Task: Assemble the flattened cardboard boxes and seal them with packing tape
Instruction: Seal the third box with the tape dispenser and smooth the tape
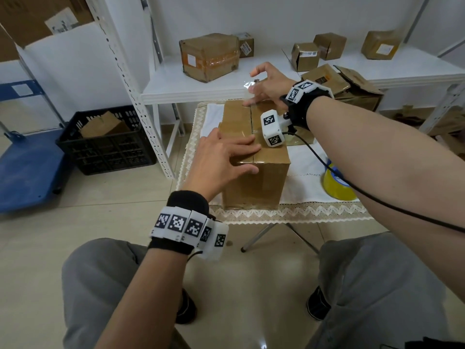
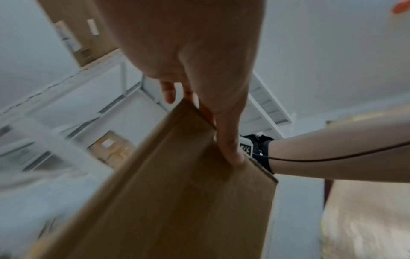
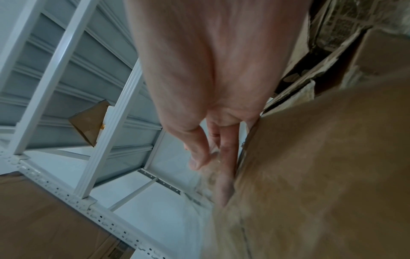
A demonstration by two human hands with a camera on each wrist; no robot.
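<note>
A brown cardboard box (image 1: 256, 182) stands upright on a small table with a white lace cloth (image 1: 314, 210); its top flaps are folded down and clear tape runs along the seam. My left hand (image 1: 226, 154) lies flat on the near part of the top, fingers straight across the seam. In the left wrist view those fingers (image 2: 228, 140) press on the box (image 2: 177, 192). My right hand (image 1: 266, 84) is at the far top edge, fingers straight, pressing tape there; a loose clear tape end (image 1: 248, 84) sticks up by the fingertips. A roll of packing tape (image 1: 337, 183) lies at the right.
A white metal shelf (image 1: 201, 84) stands just behind the table with several taped boxes (image 1: 208, 56) on it. More worn boxes (image 1: 352, 84) pile up at the right. A black crate (image 1: 105, 144) and a blue cart (image 1: 27, 170) sit on the floor at the left.
</note>
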